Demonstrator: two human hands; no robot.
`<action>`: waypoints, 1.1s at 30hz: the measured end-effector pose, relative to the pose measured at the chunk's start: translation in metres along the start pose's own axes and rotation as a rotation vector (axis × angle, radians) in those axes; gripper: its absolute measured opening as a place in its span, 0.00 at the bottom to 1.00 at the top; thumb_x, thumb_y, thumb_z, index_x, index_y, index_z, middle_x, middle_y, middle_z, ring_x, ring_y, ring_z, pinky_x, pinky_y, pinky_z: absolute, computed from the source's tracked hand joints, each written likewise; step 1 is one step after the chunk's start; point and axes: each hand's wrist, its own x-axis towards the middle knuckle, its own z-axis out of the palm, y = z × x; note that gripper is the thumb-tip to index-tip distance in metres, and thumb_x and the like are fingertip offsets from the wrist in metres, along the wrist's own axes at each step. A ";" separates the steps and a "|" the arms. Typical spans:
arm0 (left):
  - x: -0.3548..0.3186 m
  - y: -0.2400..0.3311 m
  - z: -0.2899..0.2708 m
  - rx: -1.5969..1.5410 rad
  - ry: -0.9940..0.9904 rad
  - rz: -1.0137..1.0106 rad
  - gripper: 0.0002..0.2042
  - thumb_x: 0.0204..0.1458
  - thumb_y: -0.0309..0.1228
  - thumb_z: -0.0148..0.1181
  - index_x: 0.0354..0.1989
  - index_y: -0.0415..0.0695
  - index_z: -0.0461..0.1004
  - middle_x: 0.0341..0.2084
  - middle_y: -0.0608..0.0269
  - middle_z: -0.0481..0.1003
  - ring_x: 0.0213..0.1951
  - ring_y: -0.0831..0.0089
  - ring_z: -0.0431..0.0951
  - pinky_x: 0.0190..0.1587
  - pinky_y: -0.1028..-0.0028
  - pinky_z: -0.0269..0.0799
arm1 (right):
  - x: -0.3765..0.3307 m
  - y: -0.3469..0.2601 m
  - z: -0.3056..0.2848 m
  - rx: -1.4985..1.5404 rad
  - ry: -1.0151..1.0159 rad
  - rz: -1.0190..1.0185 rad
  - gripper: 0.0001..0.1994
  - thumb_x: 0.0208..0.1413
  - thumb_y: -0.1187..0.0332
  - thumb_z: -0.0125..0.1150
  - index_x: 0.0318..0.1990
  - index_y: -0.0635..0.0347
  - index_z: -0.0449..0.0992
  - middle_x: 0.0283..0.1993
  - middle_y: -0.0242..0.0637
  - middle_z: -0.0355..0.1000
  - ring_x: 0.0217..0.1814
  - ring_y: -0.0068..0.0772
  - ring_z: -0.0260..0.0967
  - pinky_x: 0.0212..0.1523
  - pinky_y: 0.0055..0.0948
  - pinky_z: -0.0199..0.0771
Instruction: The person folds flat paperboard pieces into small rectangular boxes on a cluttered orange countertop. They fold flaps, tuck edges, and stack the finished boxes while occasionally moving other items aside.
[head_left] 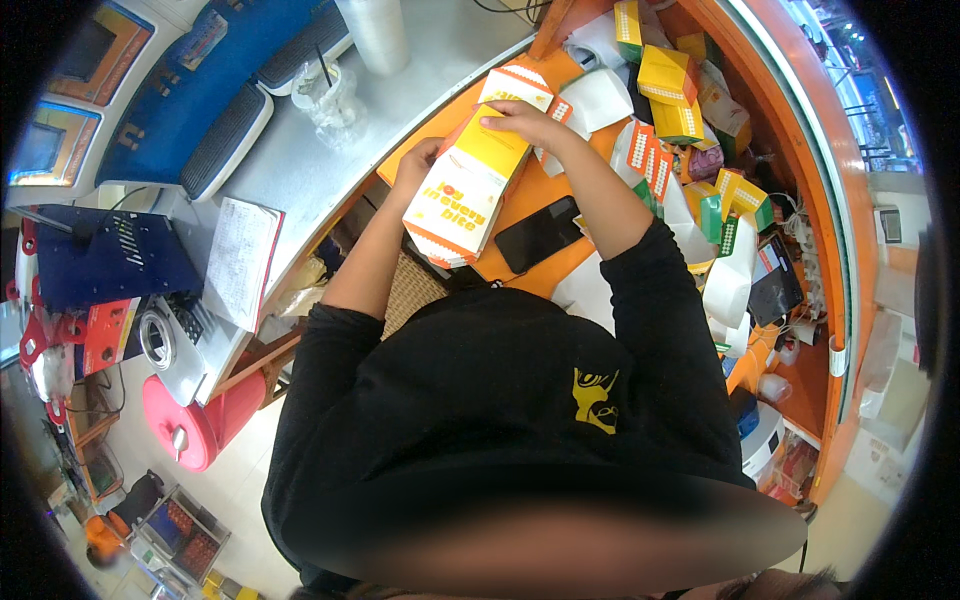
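Left hand (415, 163): fingers closed on the left edge of a flat, unfolded carton blank (467, 195), white and yellow with orange trim, held tilted over the near edge of the orange surface (545, 275). Right hand (522, 120): fingers pressed down together on the carton's upper end, where a flap overlaps a second white-and-orange blank (515, 88) lying just behind. Black phone (538, 234): face up on the surface, just beside the carton's lower right corner. Loose heap of small boxes (668, 95), yellow, orange and green, with white sheets: piled to the right, well inside elbow range of the right forearm. Plastic cup with straw (330, 95): on the grey counter (300, 170) to the upper left, apart from both hands. Risks, as judged: the carton overhangs the surface edge, so a loosened left grip would likely let it slide floorward; a crooked press from the right hand could crease the flap off its score line; a sweep of the carton's lower corner may nudge the phone toward the edge; a wide right elbow may topple the box heap.
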 end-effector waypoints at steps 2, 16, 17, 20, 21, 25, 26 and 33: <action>0.001 -0.014 -0.006 0.177 -0.003 0.172 0.18 0.58 0.21 0.58 0.57 0.37 0.71 0.48 0.58 0.77 0.48 0.73 0.78 0.50 0.75 0.75 | 0.006 0.010 0.003 -0.032 -0.033 -0.002 0.26 0.60 0.59 0.64 0.64 0.58 0.70 0.55 0.37 0.74 0.57 0.26 0.69 0.58 0.25 0.67; -0.013 0.030 0.017 0.489 -0.120 -0.010 0.32 0.65 0.43 0.51 0.68 0.30 0.54 0.63 0.38 0.62 0.64 0.48 0.63 0.65 0.60 0.60 | -0.045 0.001 0.068 -1.012 0.593 -0.173 0.18 0.61 0.57 0.56 0.57 0.49 0.74 0.51 0.39 0.74 0.59 0.42 0.67 0.60 0.51 0.62; -0.013 0.028 0.019 0.582 -0.131 -0.002 0.30 0.65 0.40 0.49 0.69 0.31 0.53 0.65 0.36 0.57 0.65 0.45 0.61 0.66 0.58 0.58 | -0.046 0.006 0.076 -0.934 0.638 -0.206 0.14 0.63 0.58 0.53 0.53 0.47 0.75 0.47 0.36 0.73 0.55 0.42 0.68 0.53 0.53 0.65; -0.012 0.021 0.020 0.652 -0.140 0.078 0.29 0.66 0.38 0.47 0.68 0.31 0.52 0.65 0.37 0.57 0.64 0.43 0.61 0.66 0.57 0.57 | -0.042 0.022 0.079 -0.910 0.716 -0.241 0.15 0.63 0.57 0.53 0.51 0.52 0.75 0.48 0.35 0.74 0.52 0.44 0.69 0.52 0.51 0.66; -0.009 0.021 0.018 0.682 -0.168 0.018 0.29 0.65 0.39 0.48 0.68 0.31 0.52 0.64 0.36 0.58 0.63 0.40 0.61 0.66 0.56 0.57 | -0.040 0.025 0.077 -0.866 0.669 -0.243 0.14 0.63 0.59 0.53 0.51 0.53 0.75 0.48 0.38 0.74 0.52 0.46 0.69 0.51 0.50 0.68; -0.003 0.025 0.015 0.772 -0.203 0.026 0.31 0.65 0.40 0.48 0.69 0.32 0.50 0.66 0.36 0.57 0.65 0.41 0.59 0.67 0.54 0.55 | -0.038 0.024 0.057 -0.591 0.575 -0.389 0.13 0.62 0.65 0.54 0.51 0.57 0.74 0.50 0.45 0.71 0.55 0.52 0.67 0.56 0.49 0.65; -0.002 0.026 0.016 0.748 -0.199 0.012 0.31 0.65 0.40 0.48 0.69 0.32 0.50 0.66 0.36 0.57 0.65 0.41 0.59 0.68 0.54 0.54 | -0.040 0.022 0.050 -0.522 0.796 -0.362 0.14 0.60 0.65 0.56 0.51 0.58 0.74 0.51 0.46 0.70 0.56 0.52 0.66 0.57 0.49 0.65; -0.013 0.027 0.022 0.646 -0.038 0.119 0.29 0.61 0.36 0.55 0.69 0.41 0.56 0.67 0.42 0.57 0.67 0.45 0.58 0.69 0.57 0.54 | -0.092 0.042 0.032 -0.812 0.738 0.422 0.13 0.51 0.66 0.62 0.43 0.60 0.75 0.55 0.50 0.68 0.60 0.54 0.63 0.58 0.54 0.64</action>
